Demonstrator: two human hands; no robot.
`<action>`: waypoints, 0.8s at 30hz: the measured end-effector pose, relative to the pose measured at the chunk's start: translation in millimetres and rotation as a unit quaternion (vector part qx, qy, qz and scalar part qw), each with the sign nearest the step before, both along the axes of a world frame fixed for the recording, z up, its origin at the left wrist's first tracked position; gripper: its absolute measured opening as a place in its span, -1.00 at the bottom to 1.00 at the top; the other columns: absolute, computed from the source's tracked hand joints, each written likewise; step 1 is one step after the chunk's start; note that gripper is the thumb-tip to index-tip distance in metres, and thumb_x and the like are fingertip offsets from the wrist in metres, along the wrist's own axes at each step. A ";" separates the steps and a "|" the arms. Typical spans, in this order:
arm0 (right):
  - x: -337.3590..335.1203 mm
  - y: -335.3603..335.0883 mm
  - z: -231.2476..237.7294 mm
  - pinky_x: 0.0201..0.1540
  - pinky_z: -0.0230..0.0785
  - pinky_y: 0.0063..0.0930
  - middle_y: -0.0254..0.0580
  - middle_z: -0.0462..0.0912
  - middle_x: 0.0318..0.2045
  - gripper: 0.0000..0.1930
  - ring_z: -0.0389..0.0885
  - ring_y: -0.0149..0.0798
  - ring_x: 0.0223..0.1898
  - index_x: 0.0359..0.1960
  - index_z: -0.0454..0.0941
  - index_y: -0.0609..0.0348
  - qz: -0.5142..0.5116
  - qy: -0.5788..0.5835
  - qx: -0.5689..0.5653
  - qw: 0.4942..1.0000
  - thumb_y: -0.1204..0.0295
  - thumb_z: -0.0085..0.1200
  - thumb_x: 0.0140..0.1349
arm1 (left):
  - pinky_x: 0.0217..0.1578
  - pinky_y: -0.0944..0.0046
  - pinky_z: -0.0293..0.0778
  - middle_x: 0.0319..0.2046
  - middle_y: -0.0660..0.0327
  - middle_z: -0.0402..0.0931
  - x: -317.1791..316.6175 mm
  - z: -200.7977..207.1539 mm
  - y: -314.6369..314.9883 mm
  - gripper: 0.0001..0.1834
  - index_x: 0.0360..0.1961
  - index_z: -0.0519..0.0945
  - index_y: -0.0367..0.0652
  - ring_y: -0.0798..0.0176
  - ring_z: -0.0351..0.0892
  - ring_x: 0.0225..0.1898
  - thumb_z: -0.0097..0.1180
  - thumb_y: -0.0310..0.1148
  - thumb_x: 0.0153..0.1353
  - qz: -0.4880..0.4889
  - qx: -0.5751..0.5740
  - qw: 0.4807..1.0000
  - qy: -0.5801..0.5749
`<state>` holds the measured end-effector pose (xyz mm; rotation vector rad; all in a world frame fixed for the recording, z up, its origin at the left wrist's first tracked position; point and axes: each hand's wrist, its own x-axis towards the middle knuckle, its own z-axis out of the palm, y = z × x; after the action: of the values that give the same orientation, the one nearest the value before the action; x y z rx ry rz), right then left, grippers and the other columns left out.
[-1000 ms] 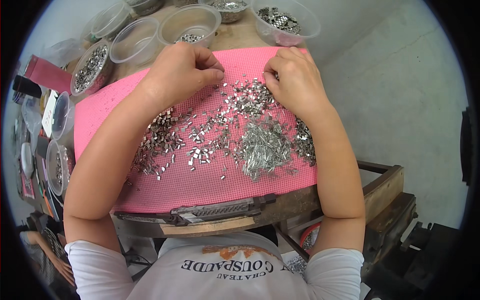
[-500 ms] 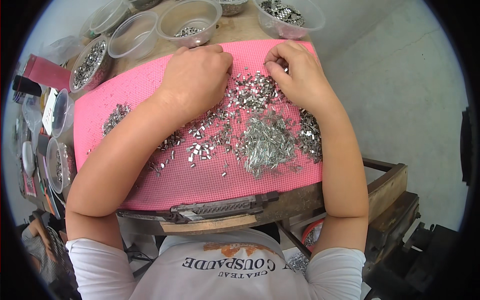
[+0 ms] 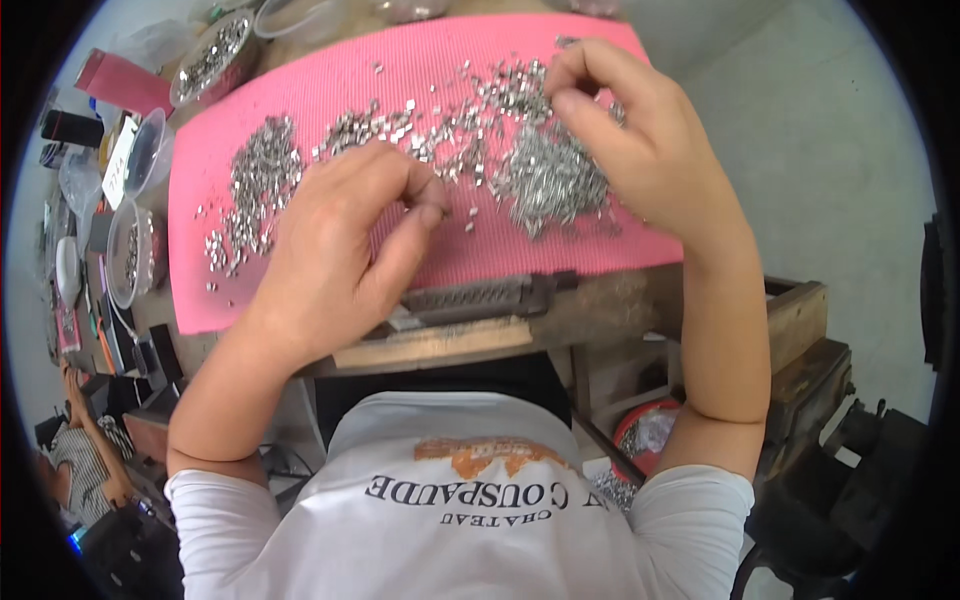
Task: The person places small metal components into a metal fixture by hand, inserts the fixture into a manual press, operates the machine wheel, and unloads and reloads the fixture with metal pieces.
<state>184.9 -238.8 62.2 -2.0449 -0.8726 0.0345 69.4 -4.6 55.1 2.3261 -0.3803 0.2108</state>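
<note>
A pink textured mat [image 3: 330,70] covers the bench top, with small silvery metal parts spread over it. My left hand [image 3: 345,235] hovers near the mat's front edge, thumb and forefinger pinched together; whatever lies between them is too small to name. At the right, my right hand [image 3: 645,120] has its thumb and fingertips drawn together beside a heap of small metal pieces [image 3: 515,90], and any held part is hidden. Just left of that wrist lies a pile of thin metal pins [image 3: 545,185]. Another pile of small metal parts [image 3: 265,165] sits beyond my left hand.
Along the left stand a bowl of metal parts [image 3: 212,60], a pink container [image 3: 125,82] and a clear tub [image 3: 135,255]. A dark metal fixture [image 3: 470,298] runs along the bench's front edge. A red basin [image 3: 645,435] is below right. Another person [image 3: 85,460] sits at lower left.
My left hand has come back from the mat's far side toward its front edge, uncovering the left pile. The view has tilted, so the far bowls are mostly cut off. My right hand stays pinched.
</note>
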 end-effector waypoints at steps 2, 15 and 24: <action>-37.3 -2.5 -3.1 -0.06 0.44 -0.37 -0.18 0.59 -0.27 -0.92 0.58 -0.23 -0.20 -0.24 0.53 0.28 0.049 -0.054 -0.008 0.997 0.62 0.11 0.25 | -0.18 0.06 0.41 -0.38 0.15 0.59 -23.7 -11.4 -0.5 -0.94 -0.34 0.60 -0.17 0.00 0.59 -0.26 0.22 -0.51 0.14 0.011 -0.032 0.999 0.010; -127.5 -11.8 -62.4 -0.06 0.34 -0.20 -0.21 0.60 -0.20 -0.76 0.58 -0.12 -0.16 -0.25 0.55 0.18 -0.031 -0.154 -0.048 0.986 0.60 0.28 0.03 | -0.21 0.19 0.32 -0.34 0.41 0.62 -56.4 -60.5 -48.8 -0.78 -0.34 0.69 -0.01 0.32 0.59 -0.33 0.42 -0.42 -0.07 0.048 0.101 0.977 -0.182; -129.1 -5.0 -57.8 -0.11 0.37 -0.24 -0.20 0.57 -0.25 -0.80 0.57 -0.20 -0.22 -0.28 0.56 0.21 -0.030 -0.232 -0.133 0.963 0.51 0.19 0.01 | -0.20 0.16 0.33 -0.26 0.35 0.64 -57.9 -63.5 -50.7 -0.69 -0.23 0.73 -0.05 0.30 0.64 -0.29 0.44 -0.33 -0.08 0.004 0.183 0.950 -0.251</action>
<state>55.8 -243.8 4.3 -2.3779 -1.1387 -0.3942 11.5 -55.3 -8.4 2.6185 -0.7093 0.8068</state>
